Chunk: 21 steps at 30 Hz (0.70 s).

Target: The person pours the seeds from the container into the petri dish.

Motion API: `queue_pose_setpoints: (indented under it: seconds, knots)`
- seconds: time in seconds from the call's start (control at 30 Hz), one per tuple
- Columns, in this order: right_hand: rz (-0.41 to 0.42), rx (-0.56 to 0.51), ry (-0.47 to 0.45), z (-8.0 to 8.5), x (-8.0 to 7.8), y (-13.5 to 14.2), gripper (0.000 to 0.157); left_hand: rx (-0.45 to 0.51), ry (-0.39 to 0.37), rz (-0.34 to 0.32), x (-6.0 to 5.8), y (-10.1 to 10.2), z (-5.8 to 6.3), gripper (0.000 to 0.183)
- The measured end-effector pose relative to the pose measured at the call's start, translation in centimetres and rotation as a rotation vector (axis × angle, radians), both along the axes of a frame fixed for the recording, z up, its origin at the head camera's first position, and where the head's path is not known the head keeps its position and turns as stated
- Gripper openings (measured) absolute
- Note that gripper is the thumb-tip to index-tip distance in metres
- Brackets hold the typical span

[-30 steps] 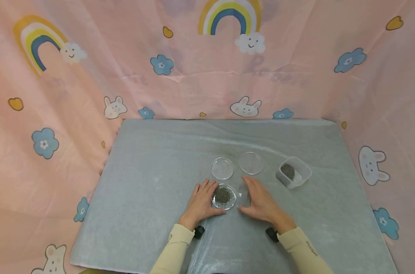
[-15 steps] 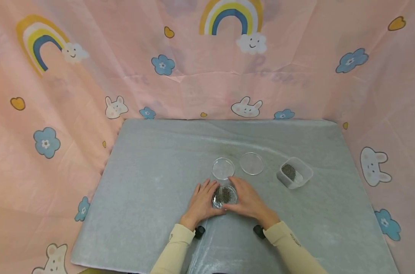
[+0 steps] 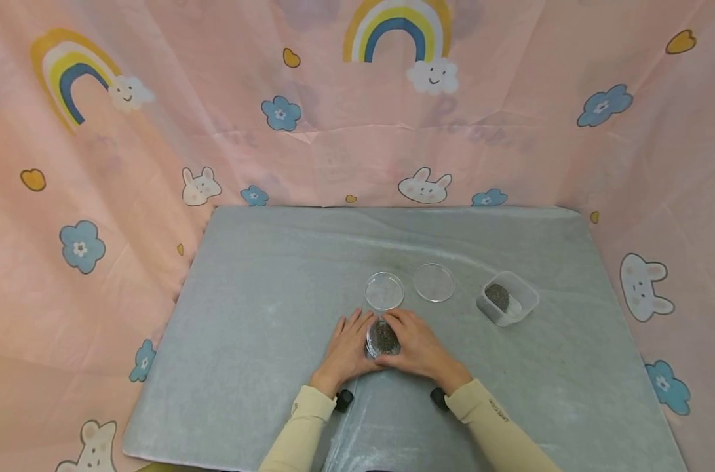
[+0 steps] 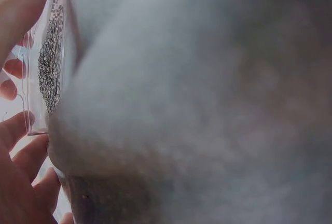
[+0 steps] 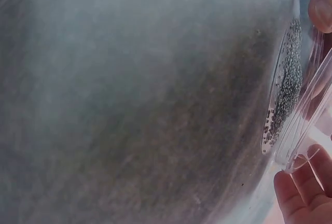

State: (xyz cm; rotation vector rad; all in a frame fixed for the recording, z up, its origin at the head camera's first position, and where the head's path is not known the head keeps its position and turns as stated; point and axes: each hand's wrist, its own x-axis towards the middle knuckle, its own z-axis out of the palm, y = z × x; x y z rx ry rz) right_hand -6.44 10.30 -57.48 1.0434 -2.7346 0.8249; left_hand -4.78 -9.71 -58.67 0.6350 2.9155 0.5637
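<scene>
Since 1 second ago, your right hand (image 3: 417, 347) has slid left, bringing a clear lid (image 5: 306, 130) over the seed dish (image 3: 383, 338). Its fingers curl around that lid, tilted above the dish; your left hand (image 3: 345, 346) cups the dish's left side. Both sit near the mat's (image 3: 263, 314) front-middle. 2 empty dishes (image 3: 384, 290) lie just behind, a seed tub (image 3: 506, 298) toward the right edge. Whether the lid has seated is hidden.

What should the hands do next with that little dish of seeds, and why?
Probably lower the clear lid flat onto the seed dish. The right hand holds it tilted, one edge raised, not yet seated, while the left hand steadies the dish.
</scene>
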Motion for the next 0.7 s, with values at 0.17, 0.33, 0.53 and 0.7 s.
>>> queue_pose_setpoints:
  seconds: [0.17,0.33,0.53,0.7]
  knots:
    - [-0.005,0.021,-0.018,-0.08,0.1,0.05,0.085,0.012,-0.001,0.001,-0.02,0.01,-0.02,0.094]
    - [0.002,0.0,-0.009,-0.18,0.1,0.08,0.08,0.025,-0.01,0.004,-0.06,-0.02,-0.08,0.096]
    - [0.023,-0.022,-0.002,-0.17,0.12,0.02,0.072,0.051,-0.026,0.02,-0.05,-0.02,-0.2,0.099]
    - [0.025,-0.026,0.0,-0.14,0.12,0.06,0.062,0.071,-0.026,0.037,-0.07,0.01,-0.47,0.098]
